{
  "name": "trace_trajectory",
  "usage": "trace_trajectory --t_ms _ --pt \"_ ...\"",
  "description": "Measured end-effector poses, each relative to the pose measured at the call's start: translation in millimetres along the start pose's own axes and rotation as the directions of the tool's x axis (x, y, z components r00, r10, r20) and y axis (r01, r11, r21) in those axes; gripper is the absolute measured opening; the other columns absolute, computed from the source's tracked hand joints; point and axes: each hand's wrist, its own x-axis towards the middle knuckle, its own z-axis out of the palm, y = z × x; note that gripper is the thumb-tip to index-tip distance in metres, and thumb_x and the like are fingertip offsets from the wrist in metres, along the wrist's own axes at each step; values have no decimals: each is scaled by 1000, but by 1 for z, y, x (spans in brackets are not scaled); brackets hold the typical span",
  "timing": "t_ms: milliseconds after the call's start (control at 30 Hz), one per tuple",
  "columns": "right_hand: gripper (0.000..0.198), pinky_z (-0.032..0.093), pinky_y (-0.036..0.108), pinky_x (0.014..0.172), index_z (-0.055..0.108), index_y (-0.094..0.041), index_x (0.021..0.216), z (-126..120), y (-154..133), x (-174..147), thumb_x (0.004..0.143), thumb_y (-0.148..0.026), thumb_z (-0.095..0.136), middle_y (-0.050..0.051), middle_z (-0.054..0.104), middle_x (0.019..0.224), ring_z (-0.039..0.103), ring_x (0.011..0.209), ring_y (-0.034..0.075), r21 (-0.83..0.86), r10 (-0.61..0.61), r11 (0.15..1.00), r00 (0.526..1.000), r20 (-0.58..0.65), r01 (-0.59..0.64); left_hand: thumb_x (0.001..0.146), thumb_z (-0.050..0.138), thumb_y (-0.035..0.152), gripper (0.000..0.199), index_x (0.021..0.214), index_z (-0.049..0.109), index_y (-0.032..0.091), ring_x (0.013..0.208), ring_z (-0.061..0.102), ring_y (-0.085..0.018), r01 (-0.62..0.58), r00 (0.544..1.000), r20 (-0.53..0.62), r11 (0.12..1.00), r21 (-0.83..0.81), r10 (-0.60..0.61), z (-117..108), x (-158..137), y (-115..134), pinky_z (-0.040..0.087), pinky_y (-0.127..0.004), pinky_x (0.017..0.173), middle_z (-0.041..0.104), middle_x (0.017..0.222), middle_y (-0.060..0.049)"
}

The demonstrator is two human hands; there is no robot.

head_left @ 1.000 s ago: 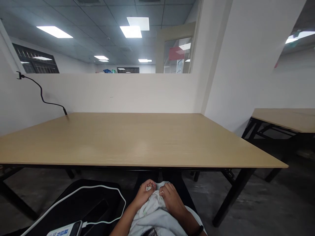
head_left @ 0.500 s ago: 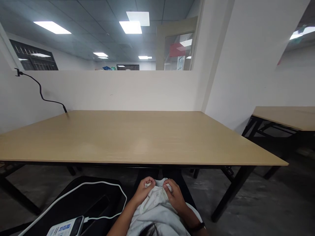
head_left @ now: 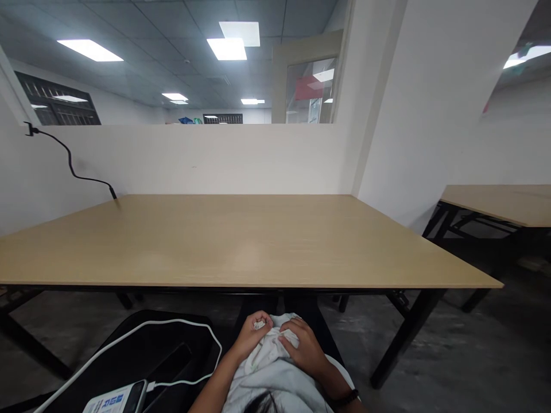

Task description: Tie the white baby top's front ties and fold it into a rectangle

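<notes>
In my lap, below the table's front edge, a light grey-white shirt (head_left: 271, 373) covers my torso, its lower part bunched between my hands. My left hand (head_left: 253, 337) is closed on the shirt's fabric, with a pale fold showing inside the curled fingers. On the other side, my right hand (head_left: 302, 344) grips the gathered cloth between thumb and fingers; a dark band circles that wrist. The exact part of the shirt that each hand pinches is partly hidden.
A wooden table (head_left: 258, 246) spans the view ahead. A black flexible-arm holder (head_left: 71, 158) rises at its back left. To my left, a white power bank (head_left: 116, 398) with a white cable (head_left: 172, 321) lies on a black bag or seat (head_left: 172, 355). Another table (head_left: 499, 203) stands right.
My right hand has shifted slightly left, towards my left hand, gathering the cloth more between them. My left hand stays nearly where it was.
</notes>
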Motion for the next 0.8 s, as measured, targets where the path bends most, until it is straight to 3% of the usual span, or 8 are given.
trace_trajectory --t_ms 233,533,800 --pt "13 44 39 78 60 -23 84 3 11 -1 92 -24 51 4 65 83 60 83 24 -15 -66 998 998 -1 66 74 72 42 30 69 63 14 73 51 -16 7 1000 13 1000 9 -7 0 0 1 39 -25 69 58 72 -3" --pt "11 44 34 73 54 -23 87 5 14 1 93 -25 46 3 63 84 59 82 22 36 4 999 998 -57 -2 74 68 38 24 68 62 15 69 49 -15 12 999 37 1000 12 -13 0 1 0 37 -24 67 56 69 -2" --pt "7 46 33 80 56 -21 86 -6 1 -1 80 -22 60 3 62 86 60 86 21 62 34 997 999 19 -35 71 69 40 26 68 62 15 69 48 -15 26 999 20 998 50 -27 -1 0 0 37 -25 66 57 69 -2"
